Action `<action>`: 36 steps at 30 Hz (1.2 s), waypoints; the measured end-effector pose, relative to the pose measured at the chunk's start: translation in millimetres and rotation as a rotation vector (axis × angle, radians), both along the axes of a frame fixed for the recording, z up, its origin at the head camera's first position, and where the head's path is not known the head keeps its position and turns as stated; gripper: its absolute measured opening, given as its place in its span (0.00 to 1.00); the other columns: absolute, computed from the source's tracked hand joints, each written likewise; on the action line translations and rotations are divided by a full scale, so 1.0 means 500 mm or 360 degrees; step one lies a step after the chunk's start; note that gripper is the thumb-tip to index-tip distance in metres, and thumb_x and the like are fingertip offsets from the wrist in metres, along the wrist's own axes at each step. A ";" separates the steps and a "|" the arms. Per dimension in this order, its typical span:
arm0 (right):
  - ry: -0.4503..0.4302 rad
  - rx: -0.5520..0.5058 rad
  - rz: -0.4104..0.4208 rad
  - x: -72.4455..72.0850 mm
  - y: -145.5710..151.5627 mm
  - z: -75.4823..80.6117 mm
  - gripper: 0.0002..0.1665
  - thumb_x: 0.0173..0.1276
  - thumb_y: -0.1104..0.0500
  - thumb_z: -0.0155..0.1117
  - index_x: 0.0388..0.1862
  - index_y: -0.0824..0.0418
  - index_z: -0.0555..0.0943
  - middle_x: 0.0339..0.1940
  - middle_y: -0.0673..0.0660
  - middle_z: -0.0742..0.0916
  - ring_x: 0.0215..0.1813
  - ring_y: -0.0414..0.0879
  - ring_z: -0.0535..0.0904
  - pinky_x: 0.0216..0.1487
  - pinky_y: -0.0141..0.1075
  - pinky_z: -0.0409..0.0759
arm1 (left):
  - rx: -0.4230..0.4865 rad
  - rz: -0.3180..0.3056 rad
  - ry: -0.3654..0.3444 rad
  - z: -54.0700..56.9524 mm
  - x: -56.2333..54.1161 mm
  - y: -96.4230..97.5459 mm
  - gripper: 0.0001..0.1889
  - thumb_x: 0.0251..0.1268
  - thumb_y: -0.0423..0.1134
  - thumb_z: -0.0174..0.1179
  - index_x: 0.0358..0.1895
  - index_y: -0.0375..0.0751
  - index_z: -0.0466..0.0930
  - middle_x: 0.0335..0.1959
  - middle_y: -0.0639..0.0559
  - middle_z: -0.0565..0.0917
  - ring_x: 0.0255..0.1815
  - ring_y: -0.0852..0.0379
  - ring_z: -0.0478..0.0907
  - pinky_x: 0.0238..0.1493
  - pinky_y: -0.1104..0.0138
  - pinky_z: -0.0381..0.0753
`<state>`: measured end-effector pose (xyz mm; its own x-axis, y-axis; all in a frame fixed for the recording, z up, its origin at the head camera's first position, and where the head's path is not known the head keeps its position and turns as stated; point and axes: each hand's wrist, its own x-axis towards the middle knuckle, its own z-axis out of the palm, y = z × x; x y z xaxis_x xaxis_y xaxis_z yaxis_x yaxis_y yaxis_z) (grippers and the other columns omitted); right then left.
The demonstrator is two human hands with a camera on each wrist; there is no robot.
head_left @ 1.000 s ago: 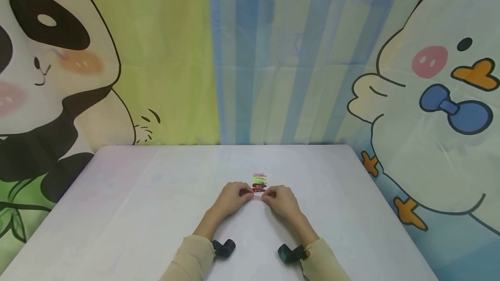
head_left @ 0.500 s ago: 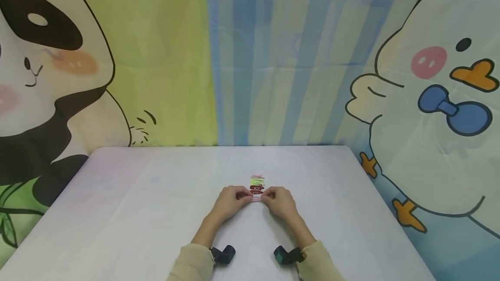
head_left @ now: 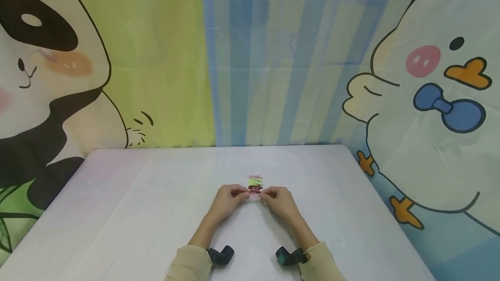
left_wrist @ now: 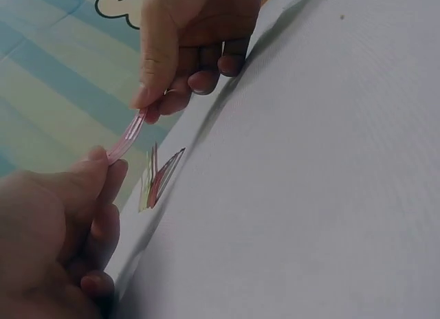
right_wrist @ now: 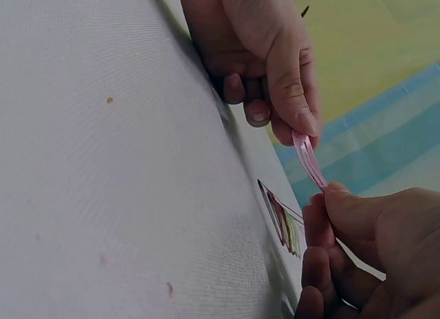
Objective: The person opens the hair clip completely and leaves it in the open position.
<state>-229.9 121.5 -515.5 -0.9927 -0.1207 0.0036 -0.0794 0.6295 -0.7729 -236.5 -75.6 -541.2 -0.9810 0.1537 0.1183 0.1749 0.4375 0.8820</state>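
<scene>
A slim pink snap hair clip (left_wrist: 128, 138) spans the gap between my two hands, above the white table. My left hand (head_left: 228, 201) pinches one end between thumb and index finger. The other end is pinched the same way by my right hand (head_left: 282, 203). In the right wrist view the pink hair clip (right_wrist: 309, 161) shows a slot along its length, with a hand at each end. Just beyond the fingers, a row of hair clips (head_left: 255, 181) in pink, yellow-green and dark red lies on the table. The wrist views show this row only edge-on.
The white table (head_left: 136, 211) reaches back to a printed curtain (head_left: 265, 55) with a panda at left and a chick at right. Black wrist cameras stick out from both sleeves: the left camera (head_left: 222, 255) and the right camera (head_left: 291, 256).
The head view has shifted slightly. The pink hair clip now appears a little closer to the row. Both hands keep pinching its ends.
</scene>
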 end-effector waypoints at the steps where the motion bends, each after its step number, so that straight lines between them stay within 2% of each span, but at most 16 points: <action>1: -0.0010 -0.0001 0.0006 0.000 0.001 0.001 0.09 0.64 0.53 0.66 0.34 0.57 0.86 0.35 0.52 0.88 0.38 0.42 0.79 0.41 0.38 0.75 | 0.0022 0.0013 -0.0023 0.002 0.001 0.001 0.04 0.59 0.44 0.65 0.35 0.52 0.86 0.34 0.58 0.86 0.35 0.63 0.79 0.39 0.68 0.77; 6: -0.0065 -0.0022 0.0043 -0.004 0.003 0.002 0.11 0.65 0.51 0.64 0.35 0.56 0.87 0.33 0.50 0.88 0.38 0.41 0.78 0.41 0.36 0.75 | 0.0106 0.0047 -0.0084 0.011 0.004 0.004 0.05 0.59 0.44 0.65 0.35 0.50 0.86 0.34 0.56 0.86 0.34 0.62 0.79 0.37 0.69 0.77; 13: -0.0190 -0.0151 0.0022 -0.004 0.001 0.015 0.12 0.65 0.51 0.64 0.35 0.58 0.87 0.31 0.51 0.88 0.32 0.41 0.75 0.33 0.33 0.73 | 0.0170 0.0011 -0.0160 0.017 0.002 0.001 0.07 0.60 0.46 0.64 0.37 0.48 0.86 0.34 0.55 0.85 0.33 0.60 0.78 0.34 0.68 0.77; 18: -0.0202 -0.0165 0.0006 0.001 -0.001 0.032 0.13 0.66 0.51 0.63 0.35 0.59 0.86 0.32 0.52 0.88 0.34 0.42 0.75 0.34 0.33 0.72 | 0.0233 -0.0029 -0.0252 0.027 0.001 -0.003 0.11 0.60 0.49 0.64 0.39 0.47 0.86 0.32 0.54 0.86 0.32 0.59 0.78 0.33 0.67 0.76; 22: -0.0228 -0.0194 -0.0018 0.010 -0.007 0.045 0.13 0.66 0.51 0.63 0.35 0.60 0.86 0.32 0.52 0.87 0.35 0.43 0.75 0.35 0.34 0.72 | 0.0235 -0.0002 -0.0320 0.042 0.005 -0.002 0.10 0.60 0.47 0.64 0.38 0.46 0.86 0.30 0.54 0.86 0.31 0.59 0.77 0.32 0.67 0.75; 26: -0.0207 -0.0210 -0.0060 0.019 -0.013 0.051 0.11 0.67 0.55 0.62 0.33 0.62 0.84 0.30 0.52 0.86 0.33 0.43 0.74 0.33 0.34 0.71 | 0.0185 0.0024 -0.0302 0.059 0.012 0.008 0.06 0.62 0.40 0.63 0.36 0.43 0.86 0.27 0.53 0.86 0.28 0.59 0.75 0.30 0.68 0.73; 29: -0.0136 -0.0201 -0.0078 0.023 -0.020 0.052 0.09 0.66 0.59 0.61 0.31 0.64 0.82 0.27 0.53 0.85 0.31 0.43 0.74 0.32 0.34 0.71 | 0.0174 0.0050 -0.0260 0.070 0.018 0.018 0.04 0.62 0.35 0.62 0.33 0.39 0.85 0.25 0.52 0.85 0.25 0.60 0.73 0.27 0.69 0.71; 32: -0.0086 -0.0183 -0.0093 0.027 -0.029 0.053 0.09 0.65 0.61 0.61 0.29 0.66 0.81 0.25 0.53 0.84 0.30 0.42 0.74 0.32 0.33 0.71 | 0.0189 0.0115 -0.0250 0.077 0.023 0.027 0.03 0.61 0.31 0.61 0.30 0.37 0.83 0.23 0.51 0.84 0.24 0.61 0.72 0.25 0.70 0.70; 36: -0.0066 -0.0146 -0.0114 0.032 -0.038 0.056 0.08 0.64 0.62 0.61 0.27 0.65 0.80 0.24 0.52 0.83 0.29 0.42 0.73 0.32 0.33 0.70 | 0.0178 0.0212 -0.0222 0.079 0.027 0.038 0.04 0.59 0.27 0.61 0.28 0.35 0.82 0.21 0.49 0.84 0.24 0.58 0.77 0.23 0.70 0.70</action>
<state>-213.7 102.3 -487.5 -0.9983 -0.0502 -0.0300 -0.0032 0.5591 -0.8291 -223.2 -56.8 -501.8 -0.9998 0.0152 -0.0111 -0.0052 0.3468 0.9379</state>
